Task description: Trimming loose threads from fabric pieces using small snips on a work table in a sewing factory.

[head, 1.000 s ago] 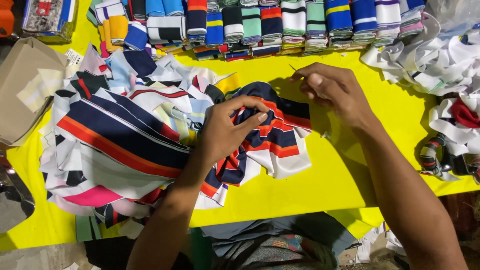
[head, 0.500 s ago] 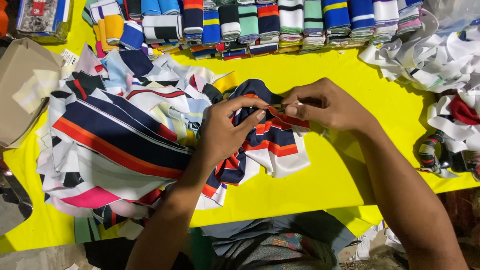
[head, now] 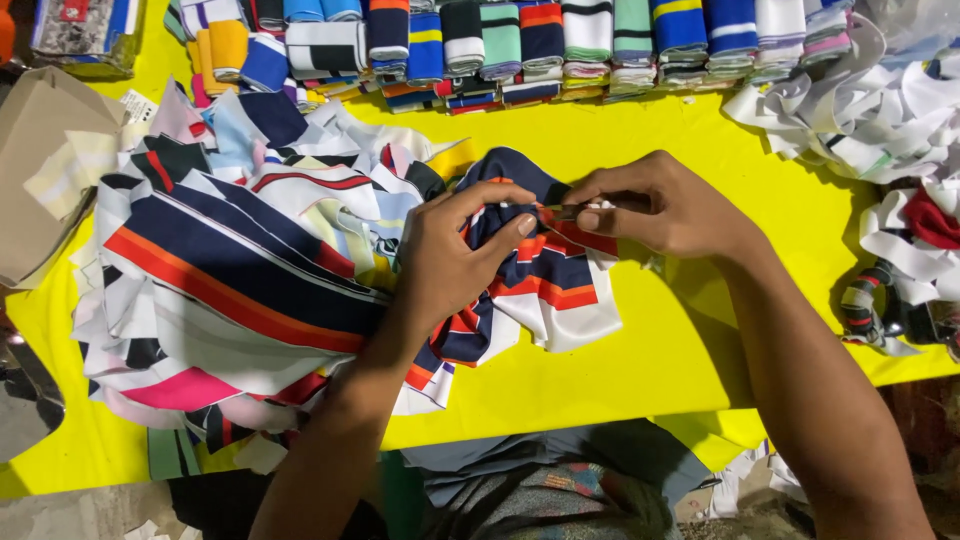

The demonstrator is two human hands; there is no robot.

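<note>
A striped fabric piece, navy with orange and white bands, lies on the yellow table at the centre. My left hand presses down on it and pinches its upper edge between thumb and fingers. My right hand comes in from the right and grips a small thin tool whose tip meets the fabric right by my left fingertips. What kind of tool it is cannot be made out.
A big heap of striped fabric pieces fills the left. Folded striped stacks line the far edge. White strips and scraps pile at the right. A cardboard box sits far left.
My right hand has moved left from the bare yellow table onto the fabric, meeting my left fingertips. My left hand stayed on the striped piece.
</note>
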